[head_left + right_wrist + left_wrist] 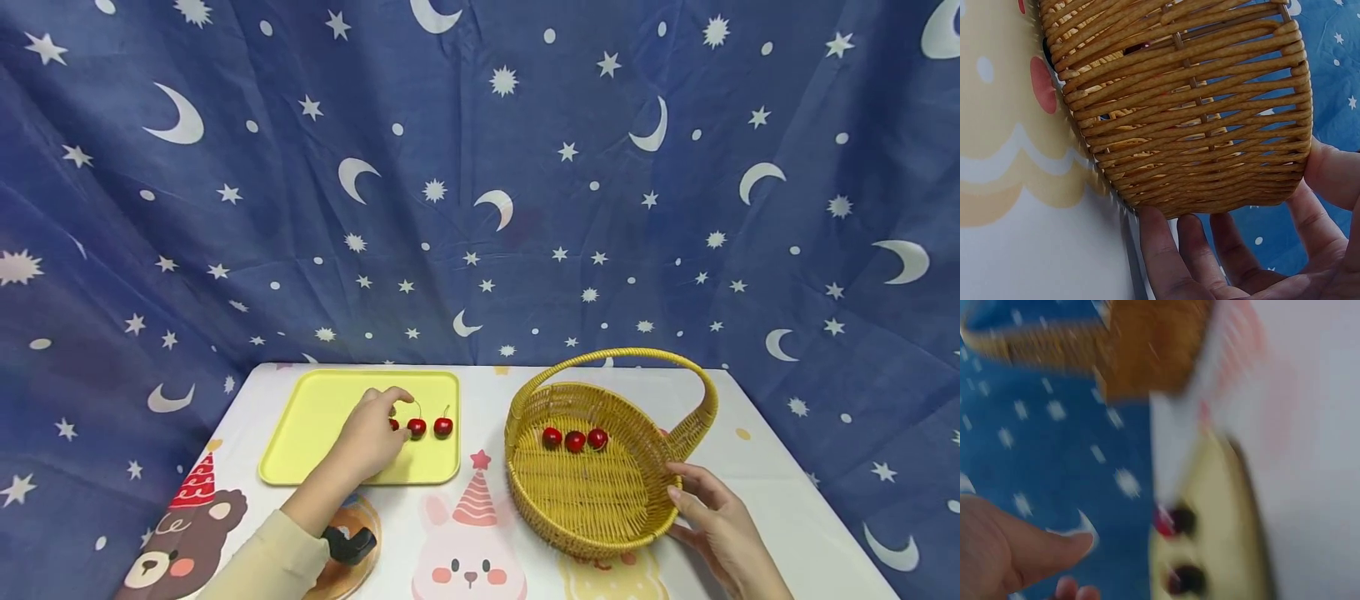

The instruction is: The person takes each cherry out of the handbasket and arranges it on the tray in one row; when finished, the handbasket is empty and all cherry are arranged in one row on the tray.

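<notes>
My left hand point(372, 435) is over the yellow tray point(322, 392), its thumb and forefinger apart around a partly hidden cherry point(393, 424). Two more red cherries with stems lie to the right on the tray, one beside the thumb tip point(416, 428) and one near the tray's right side point(443, 427). The blurred left wrist view shows a gap between thumb and fingertips. My right hand point(716, 521) holds the woven basket point(585, 500) at its right rim, fingers against the outer wall point(1197, 137). Three cherries point(575, 442) sit together inside the basket.
The basket's tall arched handle point(630, 354) rises above its opening. A white tablecloth point(480, 400) printed with cartoon animals covers the table. Behind it hangs a blue curtain point(420, 250) with moons and stars. A black strap point(350, 546) is at my left wrist.
</notes>
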{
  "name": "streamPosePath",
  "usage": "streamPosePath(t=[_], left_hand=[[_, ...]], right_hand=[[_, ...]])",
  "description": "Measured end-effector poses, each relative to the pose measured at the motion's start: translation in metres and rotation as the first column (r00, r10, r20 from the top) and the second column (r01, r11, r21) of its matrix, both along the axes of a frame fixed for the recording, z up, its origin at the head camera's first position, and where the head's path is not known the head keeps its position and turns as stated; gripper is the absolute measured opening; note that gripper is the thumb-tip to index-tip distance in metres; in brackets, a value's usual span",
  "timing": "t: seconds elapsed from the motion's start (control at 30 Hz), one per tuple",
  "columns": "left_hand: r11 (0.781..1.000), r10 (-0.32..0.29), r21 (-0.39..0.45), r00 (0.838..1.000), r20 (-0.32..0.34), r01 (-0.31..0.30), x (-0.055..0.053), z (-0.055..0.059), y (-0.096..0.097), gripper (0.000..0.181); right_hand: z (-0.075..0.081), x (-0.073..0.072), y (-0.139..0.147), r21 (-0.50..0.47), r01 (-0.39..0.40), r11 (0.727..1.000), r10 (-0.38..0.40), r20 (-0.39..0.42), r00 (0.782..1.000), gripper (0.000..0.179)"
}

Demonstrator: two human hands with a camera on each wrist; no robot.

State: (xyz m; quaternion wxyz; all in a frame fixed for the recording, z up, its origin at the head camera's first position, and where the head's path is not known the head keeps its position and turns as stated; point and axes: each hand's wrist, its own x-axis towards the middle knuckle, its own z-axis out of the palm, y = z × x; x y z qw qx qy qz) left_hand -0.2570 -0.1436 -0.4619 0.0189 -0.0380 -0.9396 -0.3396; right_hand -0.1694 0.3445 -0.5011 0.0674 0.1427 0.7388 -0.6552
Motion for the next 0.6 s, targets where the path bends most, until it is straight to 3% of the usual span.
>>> streamPosePath(t=[0.1,0.17,0.23,0.3,0.37,0.4,0.47,0.6], left_hand=[[0.987,-0.124,0.093,0.991,-0.048,0.128,0.015,0.022,0.027,0.042],[0.956,-0.24,0.157,0.969,-0.06,0.247,0.026,0.035,0.046,0.04],[0.908,-0.361,0.211,0.931,-0.05,0.363,0.037,0.044,0.064,0.038],[0.844,-0.477,0.266,0.878,-0.021,0.465,0.046,0.051,0.082,0.039],[0.791,-0.559,0.308,0.829,0.015,0.528,0.05,0.054,0.099,0.041],[0.776,-0.584,0.309,0.811,0.023,0.55,0.05,0.055,0.108,0.043],[0.769,-0.609,0.281,0.792,0.045,0.575,0.049,0.054,0.125,0.049],[0.801,-0.591,0.176,0.802,0.082,0.572,0.04,0.041,0.156,0.065]], right_hand=[[0.0,-0.001,0.0,0.005,-0.007,1.0,0.007,-0.005,1.0,0.04],[0.0,0.0,0.0,0.004,-0.006,1.0,0.006,0.0,1.0,0.039],[0.0,0.0,0.0,0.003,-0.003,1.0,0.003,-0.001,1.0,0.041],[0.0,0.0,0.0,0.004,0.0,1.0,0.0,0.003,1.0,0.043],[0.0,0.0,0.0,0.006,0.001,1.0,-0.001,0.002,1.0,0.045],[0.001,0.0,0.001,0.007,0.002,1.0,-0.002,-0.002,1.0,0.045],[0.0,0.0,0.0,0.007,0.004,1.0,-0.004,-0.008,1.0,0.045],[-0.001,0.0,0.0,0.005,0.003,1.0,-0.003,-0.013,1.0,0.042]])
